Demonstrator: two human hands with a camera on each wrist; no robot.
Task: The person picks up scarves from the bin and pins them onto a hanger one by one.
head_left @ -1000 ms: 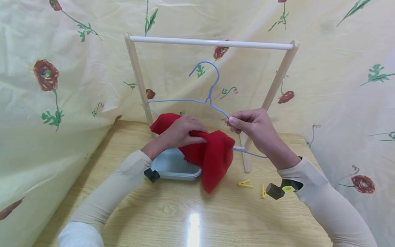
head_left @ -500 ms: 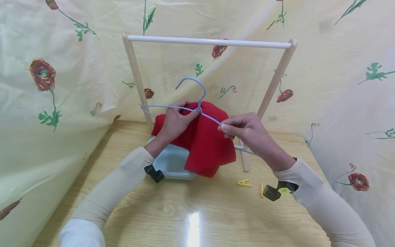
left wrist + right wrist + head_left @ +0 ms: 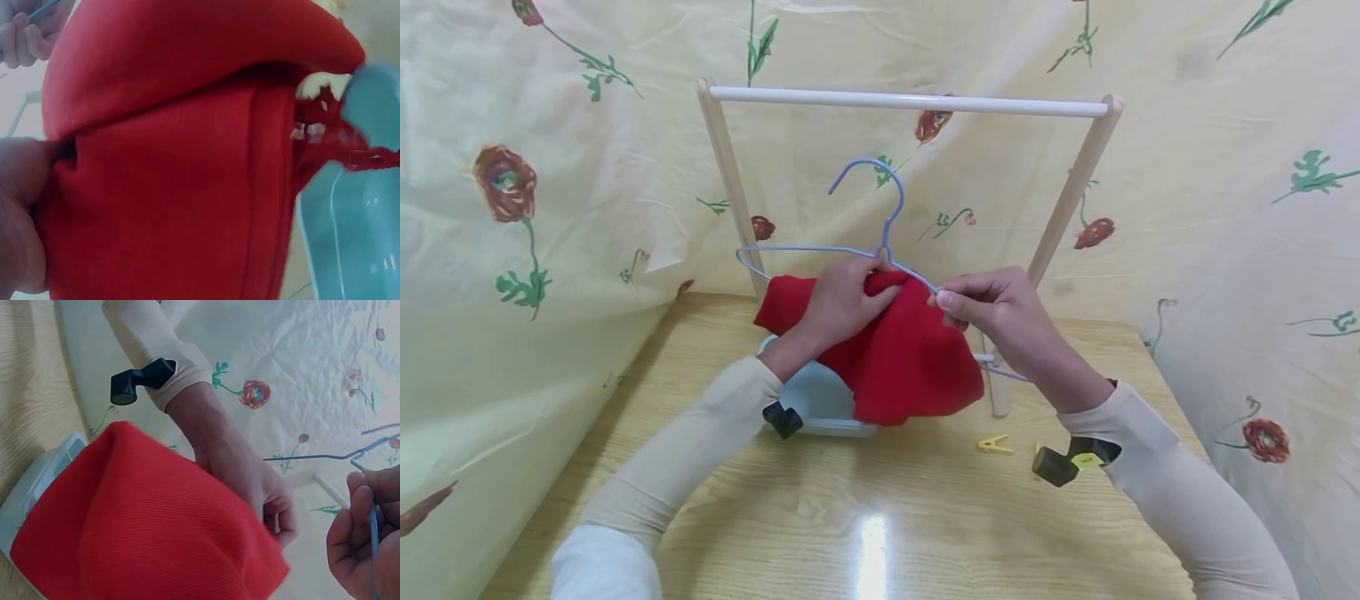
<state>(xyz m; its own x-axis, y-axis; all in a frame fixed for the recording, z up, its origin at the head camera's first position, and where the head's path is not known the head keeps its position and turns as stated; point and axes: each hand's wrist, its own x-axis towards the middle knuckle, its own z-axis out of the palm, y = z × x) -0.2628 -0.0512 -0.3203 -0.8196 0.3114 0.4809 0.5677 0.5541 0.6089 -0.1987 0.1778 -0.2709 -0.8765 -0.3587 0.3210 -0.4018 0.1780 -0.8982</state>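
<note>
My left hand (image 3: 842, 300) grips a folded red cloth (image 3: 917, 358) just under the neck of a blue wire hanger (image 3: 808, 248). In the left wrist view the red cloth (image 3: 169, 187) fills the middle, with a ragged, frilly red bit at its edge. My right hand (image 3: 992, 308) pinches the hanger's right shoulder between thumb and fingers. The hanger's hook points up and hangs free below the rack's bar. Cloth and left hand hide part of the hanger's lower wire. The right wrist view also shows my right hand (image 3: 369, 531) on the thin wire.
A wooden rack with a white top bar (image 3: 910, 102) stands behind the hands. Below the cloth sits a light blue plastic tub (image 3: 820, 396). A yellow clothespin (image 3: 995, 444) lies on the table (image 3: 775, 517), another partly behind the right wrist camera. Flowered sheeting surrounds the table.
My left hand has lifted the red cloth up to the hanger, raised it behind the wire, then lowered it slightly. The hanger, in my right hand, shifted left and dipped, then rose again.
</note>
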